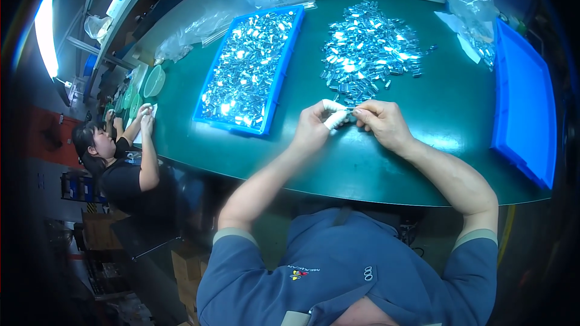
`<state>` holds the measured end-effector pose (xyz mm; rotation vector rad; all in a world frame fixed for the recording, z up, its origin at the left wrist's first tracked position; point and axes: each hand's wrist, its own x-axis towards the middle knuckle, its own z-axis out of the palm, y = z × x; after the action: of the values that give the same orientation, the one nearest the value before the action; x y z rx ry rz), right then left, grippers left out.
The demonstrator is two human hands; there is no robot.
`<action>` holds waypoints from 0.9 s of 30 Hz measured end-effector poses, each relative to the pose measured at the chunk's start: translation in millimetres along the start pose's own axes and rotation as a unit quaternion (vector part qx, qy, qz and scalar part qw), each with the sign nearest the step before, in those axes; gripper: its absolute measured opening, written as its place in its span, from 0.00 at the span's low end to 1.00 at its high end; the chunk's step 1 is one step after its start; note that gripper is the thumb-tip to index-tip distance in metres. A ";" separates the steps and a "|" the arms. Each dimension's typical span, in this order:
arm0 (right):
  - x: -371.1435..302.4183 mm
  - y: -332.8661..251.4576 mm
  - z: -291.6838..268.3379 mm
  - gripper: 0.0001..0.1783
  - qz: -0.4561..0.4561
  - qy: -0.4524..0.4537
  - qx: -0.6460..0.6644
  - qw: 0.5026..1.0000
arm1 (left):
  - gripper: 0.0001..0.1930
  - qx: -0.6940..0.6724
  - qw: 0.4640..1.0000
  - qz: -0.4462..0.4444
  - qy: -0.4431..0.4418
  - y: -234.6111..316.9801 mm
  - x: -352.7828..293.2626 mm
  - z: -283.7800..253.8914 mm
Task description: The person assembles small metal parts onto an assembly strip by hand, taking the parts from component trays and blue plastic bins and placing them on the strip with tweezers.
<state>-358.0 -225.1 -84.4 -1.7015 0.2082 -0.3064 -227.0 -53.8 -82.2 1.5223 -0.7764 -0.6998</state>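
Observation:
My left hand (319, 122), with white finger cots on its fingertips, meets my right hand (386, 123) near the front of the green table. Between them the fingertips of both pinch a small shiny metal part (349, 110), too small to make out in detail. Just beyond my hands spreads a loose pile of small silvery metal pieces (368, 45). To the left of the pile lies a blue tray (269, 115) filled with many similar pieces.
An empty-looking blue tray (524, 108) stands at the table's right end. Clear plastic bags (474, 9) lie at the back right, more bags (175, 48) at the back left. On the left a co-worker (121, 163) sits at the same green table (423, 175), near a pale green bowl (155, 81).

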 end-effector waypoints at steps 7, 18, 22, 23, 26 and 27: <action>1.1 5.9 -1.3 0.10 0.016 0.044 0.055 0.997 | 0.06 0.104 0.991 0.053 0.069 9.4 -8.5 -31.1; 4.7 9.5 -3.2 0.12 0.018 0.091 0.081 0.992 | 0.09 0.553 0.738 0.197 0.333 49.5 3.7 -166.0; 5.2 9.3 -3.0 0.12 0.004 0.131 0.090 0.987 | 0.12 0.443 0.850 0.254 0.127 27.4 23.3 -81.4; 5.8 9.9 -1.2 0.12 0.006 0.133 0.088 0.987 | 0.13 0.450 0.853 0.248 0.091 21.5 27.5 -63.3; 5.4 9.0 0.6 0.11 0.012 0.135 0.105 0.985 | 0.14 0.497 0.836 0.228 0.044 16.0 25.3 -23.4; 5.2 6.6 -0.2 0.12 0.020 0.122 0.099 0.987 | 0.13 0.504 0.835 0.215 0.054 15.4 23.7 -19.0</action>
<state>-352.9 -227.9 -90.5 -1.4598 0.3802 -0.4907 -198.9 -62.5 -64.9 2.1640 -1.4698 0.2236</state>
